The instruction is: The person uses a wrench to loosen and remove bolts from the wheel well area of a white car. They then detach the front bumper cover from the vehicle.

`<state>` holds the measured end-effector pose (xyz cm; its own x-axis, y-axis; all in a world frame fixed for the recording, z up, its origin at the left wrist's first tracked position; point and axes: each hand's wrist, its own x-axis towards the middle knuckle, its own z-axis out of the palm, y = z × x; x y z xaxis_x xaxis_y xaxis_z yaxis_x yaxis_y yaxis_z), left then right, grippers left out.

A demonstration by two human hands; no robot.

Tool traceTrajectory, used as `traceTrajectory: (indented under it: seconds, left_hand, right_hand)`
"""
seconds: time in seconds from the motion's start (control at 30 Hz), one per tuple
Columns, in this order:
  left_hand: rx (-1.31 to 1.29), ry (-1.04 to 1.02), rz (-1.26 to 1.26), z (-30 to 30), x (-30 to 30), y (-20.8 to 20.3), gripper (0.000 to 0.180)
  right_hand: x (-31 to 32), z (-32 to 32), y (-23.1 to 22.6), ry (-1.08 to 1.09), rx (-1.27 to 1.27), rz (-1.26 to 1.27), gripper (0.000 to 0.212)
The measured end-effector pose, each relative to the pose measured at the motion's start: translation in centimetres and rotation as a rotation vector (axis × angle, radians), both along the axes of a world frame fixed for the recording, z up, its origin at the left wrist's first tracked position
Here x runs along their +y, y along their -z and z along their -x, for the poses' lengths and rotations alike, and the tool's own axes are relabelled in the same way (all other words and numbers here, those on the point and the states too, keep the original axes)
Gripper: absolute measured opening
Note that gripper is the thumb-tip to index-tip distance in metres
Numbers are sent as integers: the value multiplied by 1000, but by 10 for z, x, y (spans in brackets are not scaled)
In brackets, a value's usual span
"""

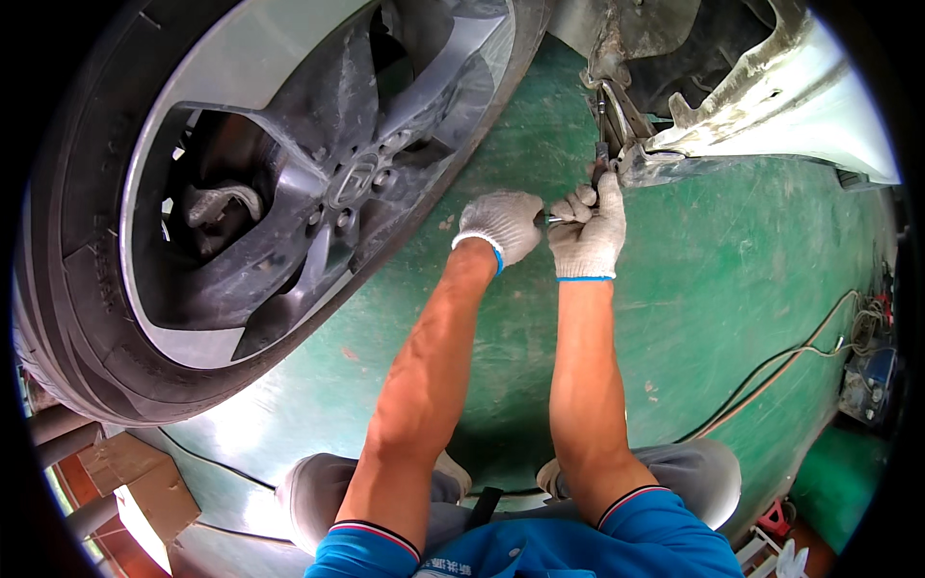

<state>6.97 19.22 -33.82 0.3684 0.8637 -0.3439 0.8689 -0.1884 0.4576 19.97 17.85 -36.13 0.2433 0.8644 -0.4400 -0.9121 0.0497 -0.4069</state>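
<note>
My left hand (503, 225), in a white knit glove, is closed round a dark tool handle (543, 220); a short shiny piece sticks out of it toward my right hand. My right hand (592, 236), gloved the same way, is closed with fingers bent round the dark lower end (601, 154) of a slim upright tool with a metal shaft (602, 104). That shaft reaches up to the car's body edge (631, 125), by the dirty metal flange. Whether the two held pieces are one tool, I cannot tell; my fingers hide where they meet.
A large wheel (356, 183) with its tyre fills the upper left. The white body panel (790, 106) overhangs at upper right. Hoses (771, 364) run over the green floor (674, 318) at right, toward a blue device (867, 383). Cardboard boxes (154, 496) stand lower left.
</note>
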Motion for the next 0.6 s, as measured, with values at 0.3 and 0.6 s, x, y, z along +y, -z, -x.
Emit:
traceTrajectory:
  seconds: [0.3, 0.6]
  left_hand:
    - [-1056, -119, 189, 32, 40, 11, 41]
    - [-762, -127, -556, -75, 17, -28, 45]
  right_hand:
    - [-3, -1, -3, -33, 39, -48, 20]
    - [10, -7, 19, 10, 79, -6, 22]
